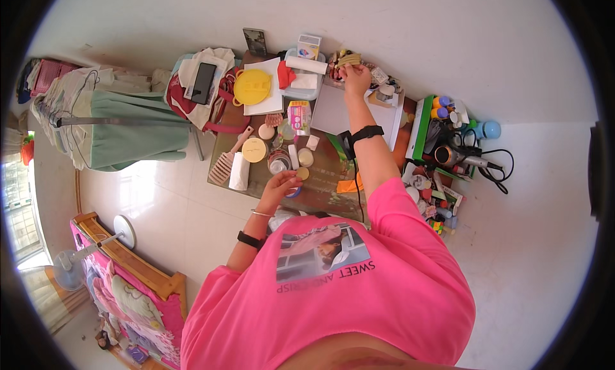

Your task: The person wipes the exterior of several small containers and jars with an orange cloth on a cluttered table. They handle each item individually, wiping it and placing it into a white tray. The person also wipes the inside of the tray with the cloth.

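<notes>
My left hand (279, 187) is at the near side of the table, its fingertips on a small round gold-coloured lid or disc (302, 173). Just under that hand shows part of a blue-rimmed round thing (293, 192). A clear-topped jar (279, 165), a round cream-coloured tub (305, 157) and a white tube (293, 155) stand close beyond it. My right hand (357, 78) reaches to the back of the table, fingers closed at a tan ribbed hair accessory (349, 60). Around it is a heap of small hair accessories (336, 67); the palm hides part of them.
A pink paddle hairbrush (226, 166), a round yellow tray (252, 87) and a propped phone (254, 42) are on the left of the table. To the right, a green box (420, 125) holds bottles beside a hair dryer (461, 158) with a trailing cord. A dark cable (358, 187) hangs from my right wrist.
</notes>
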Motion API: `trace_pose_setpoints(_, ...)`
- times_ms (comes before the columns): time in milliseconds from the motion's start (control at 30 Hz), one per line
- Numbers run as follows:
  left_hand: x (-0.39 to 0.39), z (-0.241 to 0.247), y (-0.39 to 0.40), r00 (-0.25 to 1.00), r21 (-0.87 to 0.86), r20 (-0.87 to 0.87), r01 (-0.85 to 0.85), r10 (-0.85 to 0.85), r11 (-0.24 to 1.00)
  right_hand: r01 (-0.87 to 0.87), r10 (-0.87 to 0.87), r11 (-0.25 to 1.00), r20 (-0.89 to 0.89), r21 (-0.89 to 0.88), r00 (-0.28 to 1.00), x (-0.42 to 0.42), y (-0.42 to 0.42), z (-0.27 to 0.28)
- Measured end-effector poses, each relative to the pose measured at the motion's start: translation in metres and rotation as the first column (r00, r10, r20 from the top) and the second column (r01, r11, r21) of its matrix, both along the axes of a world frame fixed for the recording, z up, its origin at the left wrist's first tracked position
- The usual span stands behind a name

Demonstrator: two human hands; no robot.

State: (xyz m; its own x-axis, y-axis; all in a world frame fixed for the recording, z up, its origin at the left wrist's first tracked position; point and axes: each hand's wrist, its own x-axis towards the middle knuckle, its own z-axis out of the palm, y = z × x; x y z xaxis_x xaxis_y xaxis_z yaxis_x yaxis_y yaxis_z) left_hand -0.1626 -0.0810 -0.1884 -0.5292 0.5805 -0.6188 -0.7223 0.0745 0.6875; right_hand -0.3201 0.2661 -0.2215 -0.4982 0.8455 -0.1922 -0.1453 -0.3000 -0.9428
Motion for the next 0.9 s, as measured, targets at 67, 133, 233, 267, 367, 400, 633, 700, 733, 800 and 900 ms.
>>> trace_pose_setpoints(67,-0.001,0.000,-0.002,1.000,0.000,0.003,0.000,0.000,1.000,-0.003,-0.016,0.987,0.119,0.160,0.993,0.004,0.000,-0.001)
trace_pose_setpoints(133,-0.002,-0.001,-0.003,1.000,-0.004,0.005,0.003,-0.003,1.000,0.004,-0.079,0.947,0.219,0.321,0.973,0.007,0.006,-0.008)
trace_pose_setpoints(233,-0.003,-0.003,-0.004,1.000,0.001,0.009,0.004,-0.004,1.000,-0.021,-0.116,0.866,0.241,0.500,0.963,0.009,0.016,-0.013)
trace_pose_setpoints(267,-0.003,-0.003,-0.004,1.000,0.001,0.011,0.008,-0.008,1.000,-0.044,-0.142,0.830,0.285,0.557,0.948,0.012,0.018,-0.015)
trace_pose_setpoints(367,-0.002,-0.005,-0.009,1.000,-0.005,0.021,-0.008,0.008,1.000,-0.143,-0.147,0.745,0.369,0.652,0.918,0.018,0.003,0.016)
trace_pose_setpoints(400,-0.003,-0.005,-0.008,1.000,-0.007,0.022,-0.007,0.007,1.000,-0.166,-0.118,0.742,0.369,0.650,0.922,0.017,0.005,0.015)
trace_pose_setpoints(633,-0.004,-0.007,-0.011,1.000,0.001,0.026,-0.013,0.013,1.000,-0.256,-0.155,0.688,0.483,0.678,0.862,0.020,0.002,0.014)
trace_pose_setpoints(700,-0.004,-0.006,-0.011,1.000,0.000,0.026,-0.017,0.017,1.000,-0.329,-0.136,0.665,0.542,0.671,0.829,0.021,0.004,0.010)
trace_pose_setpoints(733,-0.003,-0.006,-0.012,0.999,0.000,0.026,-0.018,0.018,1.000,-0.365,-0.128,0.652,0.572,0.664,0.811,0.023,0.006,0.007)
trace_pose_setpoints(800,-0.003,-0.007,-0.012,1.000,-0.005,0.010,-0.012,0.012,1.000,-0.424,-0.138,0.618,0.623,0.662,0.770,0.024,0.005,-0.001)
trace_pose_setpoints(900,-0.002,-0.006,-0.013,1.000,-0.004,0.000,-0.006,0.006,1.000,-0.421,-0.174,0.599,0.625,0.681,0.761,0.028,0.002,-0.001)
